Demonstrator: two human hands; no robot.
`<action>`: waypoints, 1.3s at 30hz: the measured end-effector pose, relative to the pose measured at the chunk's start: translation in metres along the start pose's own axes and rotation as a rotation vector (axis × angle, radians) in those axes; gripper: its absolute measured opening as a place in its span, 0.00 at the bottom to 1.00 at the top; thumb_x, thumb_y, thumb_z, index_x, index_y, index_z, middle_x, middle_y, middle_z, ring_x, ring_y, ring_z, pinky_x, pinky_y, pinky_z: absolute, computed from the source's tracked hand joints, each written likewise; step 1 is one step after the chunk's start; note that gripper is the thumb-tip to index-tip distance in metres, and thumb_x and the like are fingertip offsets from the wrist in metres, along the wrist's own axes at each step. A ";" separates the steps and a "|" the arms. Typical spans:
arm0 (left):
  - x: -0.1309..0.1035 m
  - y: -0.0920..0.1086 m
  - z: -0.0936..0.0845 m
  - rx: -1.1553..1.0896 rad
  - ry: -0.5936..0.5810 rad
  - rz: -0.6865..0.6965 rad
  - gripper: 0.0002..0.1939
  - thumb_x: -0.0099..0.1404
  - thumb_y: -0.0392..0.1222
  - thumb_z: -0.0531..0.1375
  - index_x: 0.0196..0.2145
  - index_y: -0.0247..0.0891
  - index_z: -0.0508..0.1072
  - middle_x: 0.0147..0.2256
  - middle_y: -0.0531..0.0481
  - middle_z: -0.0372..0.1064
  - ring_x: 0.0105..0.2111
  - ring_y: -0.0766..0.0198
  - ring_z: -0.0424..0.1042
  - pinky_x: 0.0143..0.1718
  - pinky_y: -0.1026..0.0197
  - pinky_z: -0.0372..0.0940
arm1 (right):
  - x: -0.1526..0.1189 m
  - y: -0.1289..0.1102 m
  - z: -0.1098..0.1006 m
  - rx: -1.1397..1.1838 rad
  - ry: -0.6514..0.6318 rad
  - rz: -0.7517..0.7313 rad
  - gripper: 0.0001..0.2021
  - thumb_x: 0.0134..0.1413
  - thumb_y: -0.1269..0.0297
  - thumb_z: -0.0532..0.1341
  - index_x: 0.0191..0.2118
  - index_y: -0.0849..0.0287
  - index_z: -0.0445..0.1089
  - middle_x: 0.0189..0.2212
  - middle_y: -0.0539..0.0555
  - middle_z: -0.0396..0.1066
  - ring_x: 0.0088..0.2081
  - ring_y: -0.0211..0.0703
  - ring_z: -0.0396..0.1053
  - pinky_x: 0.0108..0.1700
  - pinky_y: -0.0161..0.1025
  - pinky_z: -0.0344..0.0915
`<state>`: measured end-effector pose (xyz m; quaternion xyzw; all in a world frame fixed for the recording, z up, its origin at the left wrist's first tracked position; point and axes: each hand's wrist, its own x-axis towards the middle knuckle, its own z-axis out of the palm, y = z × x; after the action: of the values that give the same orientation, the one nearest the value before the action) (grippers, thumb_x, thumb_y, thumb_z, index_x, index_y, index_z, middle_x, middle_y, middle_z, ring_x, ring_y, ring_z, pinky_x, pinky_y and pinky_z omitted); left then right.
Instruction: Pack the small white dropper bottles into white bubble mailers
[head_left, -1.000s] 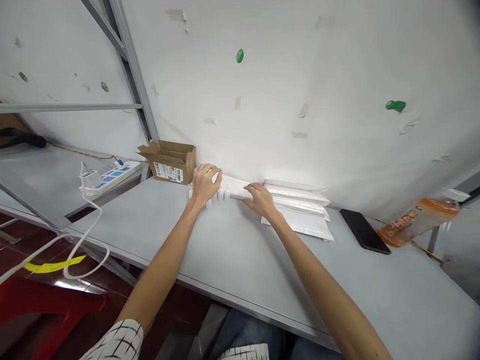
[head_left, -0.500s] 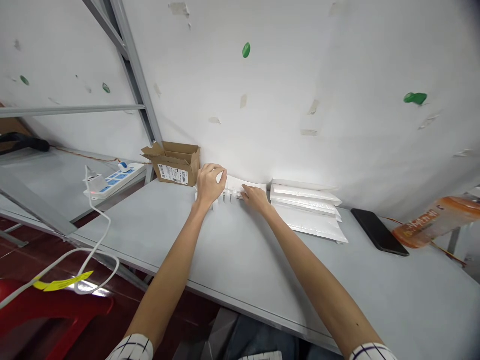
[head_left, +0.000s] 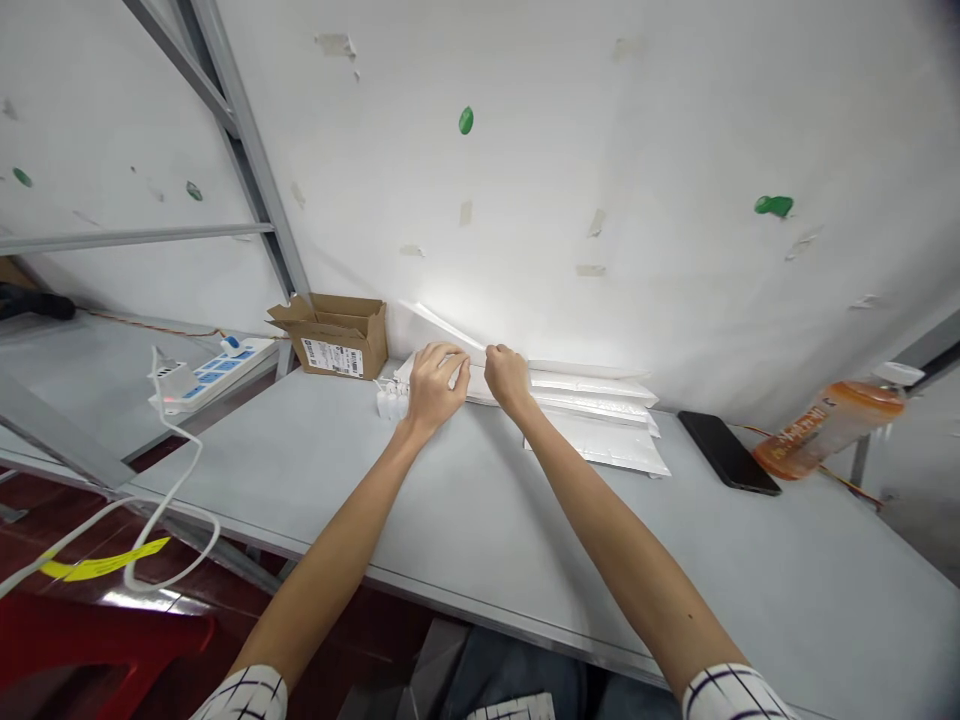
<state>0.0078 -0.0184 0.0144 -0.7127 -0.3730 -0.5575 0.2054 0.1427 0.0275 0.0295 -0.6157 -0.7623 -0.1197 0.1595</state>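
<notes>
1. I take the cardboard box (head_left: 337, 338) at the back of the bench (head_left: 442, 510) as my landmark; the work sits just to its right, close to the wall.
2. The right hand (head_left: 508, 378), farther from the box than its partner, is clenched, pinching one end of a thin white strip (head_left: 450, 328) that slants up and back toward the box.
3. The left hand (head_left: 439, 385), nearer the box, is curled with thumb and forefinger close together over a flat white packet (head_left: 478, 384); I can't tell whether it grips anything.
4. That packet lies to the right of the box, partly hidden by the hands. Small white pieces (head_left: 391, 403) lie beside the left hand, just in front of the box's right end.
5. The step in hand looks to me like handling the strip at the packet; whether the two are joined, I can't tell.
6. As I judge it, any further move calls for a firm pinch on the right and a steadying touch from the left.
7. Well right of the box, past the right hand, lies a stack of white packets (head_left: 607, 395).
</notes>
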 end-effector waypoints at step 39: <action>-0.036 0.048 0.021 -0.221 -0.955 0.008 0.13 0.65 0.49 0.58 0.30 0.44 0.80 0.36 0.49 0.78 0.36 0.58 0.75 0.32 0.60 0.63 | -0.194 0.159 -0.034 0.789 -0.329 0.008 0.13 0.57 0.54 0.62 0.32 0.57 0.80 0.29 0.53 0.76 0.30 0.39 0.69 0.33 0.37 0.63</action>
<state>0.0542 -0.0448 -0.0199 -0.9077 -0.3613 -0.2037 -0.0632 0.3384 -0.1260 -0.0173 -0.5215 -0.7626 0.2816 0.2593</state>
